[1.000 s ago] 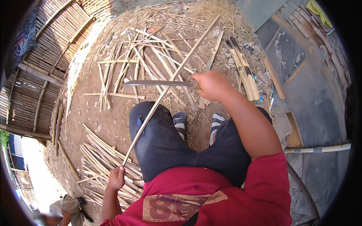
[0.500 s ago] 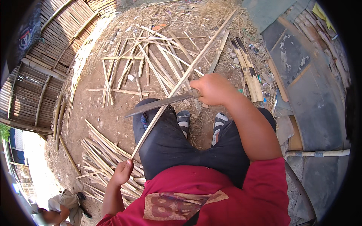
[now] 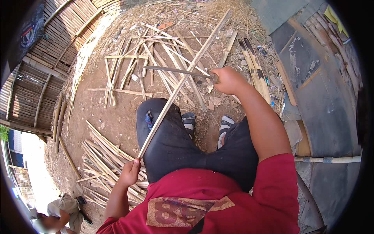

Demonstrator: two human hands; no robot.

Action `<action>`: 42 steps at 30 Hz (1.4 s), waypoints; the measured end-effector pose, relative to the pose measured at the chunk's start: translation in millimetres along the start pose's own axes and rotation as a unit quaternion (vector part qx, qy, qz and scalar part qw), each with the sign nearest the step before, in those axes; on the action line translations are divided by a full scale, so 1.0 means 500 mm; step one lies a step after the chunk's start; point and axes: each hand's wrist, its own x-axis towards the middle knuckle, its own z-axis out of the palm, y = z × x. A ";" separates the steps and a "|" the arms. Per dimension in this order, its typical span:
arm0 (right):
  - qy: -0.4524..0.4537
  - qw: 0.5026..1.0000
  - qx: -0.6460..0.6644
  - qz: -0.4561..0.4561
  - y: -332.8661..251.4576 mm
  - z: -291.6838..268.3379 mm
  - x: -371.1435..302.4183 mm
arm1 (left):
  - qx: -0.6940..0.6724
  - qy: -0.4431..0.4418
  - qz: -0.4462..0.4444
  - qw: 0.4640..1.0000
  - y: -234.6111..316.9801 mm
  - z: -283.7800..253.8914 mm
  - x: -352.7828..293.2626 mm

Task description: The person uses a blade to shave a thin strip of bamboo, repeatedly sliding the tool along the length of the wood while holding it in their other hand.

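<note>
Near my left thigh, my left hand [image 3: 129, 172] is closed round the near end of a long pale bamboo strip [image 3: 163, 112]. The strip slants away to the far right, passing over my left knee. My right hand [image 3: 230, 81] grips the handle of a machete [image 3: 165, 69], out beyond my knees. Its dark blade points left and crosses the strip's far half; whether it touches the strip I cannot tell. The machete's handle is mostly hidden inside my fist.
Split bamboo strips [image 3: 111, 163] lie piled beside my left leg. More strips [image 3: 150, 58] are scattered on the dirt ahead. Charred bamboo pieces [image 3: 259, 80] and dark sheets [image 3: 325, 117] lie to the right. A person [image 3: 64, 212] is at the lower left, near bamboo panels [image 3: 33, 97].
My right hand has moved away from me and a little right. The blade has swung from slanting toward me to nearly level, farther along the strip. The strip's far end has shifted left.
</note>
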 end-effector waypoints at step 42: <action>0.119 0.978 -0.094 -0.144 -0.072 0.038 -0.011 | 0.079 0.113 0.106 0.985 -0.064 0.013 -0.009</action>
